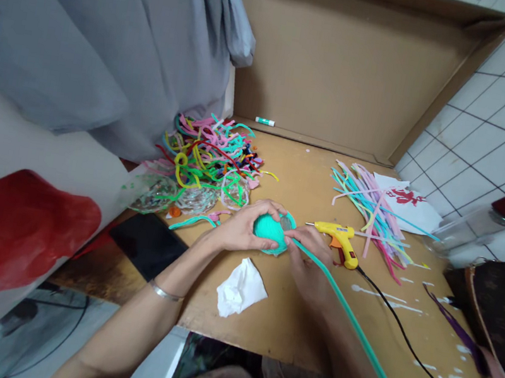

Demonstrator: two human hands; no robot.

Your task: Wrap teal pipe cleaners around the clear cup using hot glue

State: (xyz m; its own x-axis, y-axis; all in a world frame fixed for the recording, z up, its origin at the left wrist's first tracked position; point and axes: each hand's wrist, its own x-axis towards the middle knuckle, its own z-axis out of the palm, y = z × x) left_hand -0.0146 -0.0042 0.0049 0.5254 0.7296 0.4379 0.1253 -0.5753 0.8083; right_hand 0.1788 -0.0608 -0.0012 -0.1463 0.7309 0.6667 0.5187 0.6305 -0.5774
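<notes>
My left hand (246,226) is closed round a small round piece covered in turquoise pipe cleaner (269,232), with a greyish, see-through patch at its upper right. At the right side of that piece, my right hand (309,255) pinches a long turquoise pipe cleaner strand (348,309), which trails over my right forearm to the bottom edge. Just right of my hands lies a yellow hot glue gun (340,238), its nozzle pointing left. A crumpled white tissue (242,288) rests on the table below my left hand.
Many coloured pipe cleaners (210,153) are heaped at the back left beside clear plastic pieces (196,199). More straight ones (375,202) lie right. A dark flat device (148,244), glue stick (264,121), bottle (482,222) and brown bag (499,324) surround them. The gun's black cord (402,331) runs lower right.
</notes>
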